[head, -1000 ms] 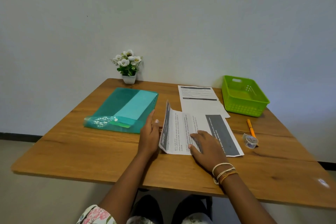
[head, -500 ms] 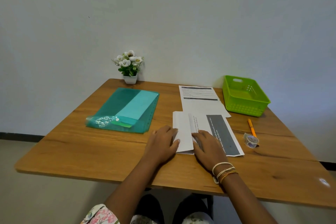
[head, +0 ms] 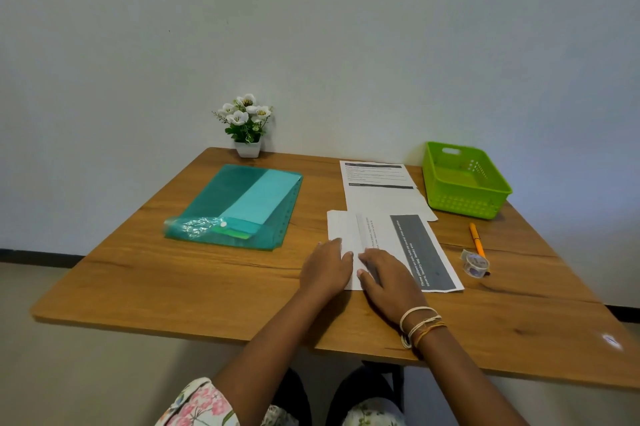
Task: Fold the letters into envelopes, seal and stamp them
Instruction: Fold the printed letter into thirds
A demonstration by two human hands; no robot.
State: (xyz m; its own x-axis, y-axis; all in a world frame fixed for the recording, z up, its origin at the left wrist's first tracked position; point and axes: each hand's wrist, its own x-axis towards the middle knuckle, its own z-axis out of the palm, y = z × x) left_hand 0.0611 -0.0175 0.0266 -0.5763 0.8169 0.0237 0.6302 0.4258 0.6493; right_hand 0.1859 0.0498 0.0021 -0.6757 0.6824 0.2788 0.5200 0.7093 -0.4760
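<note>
A printed letter (head: 408,245) with a dark grey band lies on the wooden table (head: 207,287), its left third folded over onto the middle. My left hand (head: 327,268) presses flat on the folded flap near its front left corner. Just beside it, my right hand (head: 384,278) lies flat on the flap's free edge and the sheet under it. A second printed letter (head: 381,190) lies behind the first, partly tucked under it. A teal plastic folder (head: 242,207) holding light paper lies to the left.
A green plastic basket (head: 464,183) stands at the back right. An orange pen (head: 477,244) and a small roll of clear tape (head: 476,264) lie right of the letter. A small white pot of flowers (head: 246,128) stands against the wall.
The letter's left third, held upright by my left hand a second ago, now lies folded flat. Both hands have come down onto the flap and moved close together.
</note>
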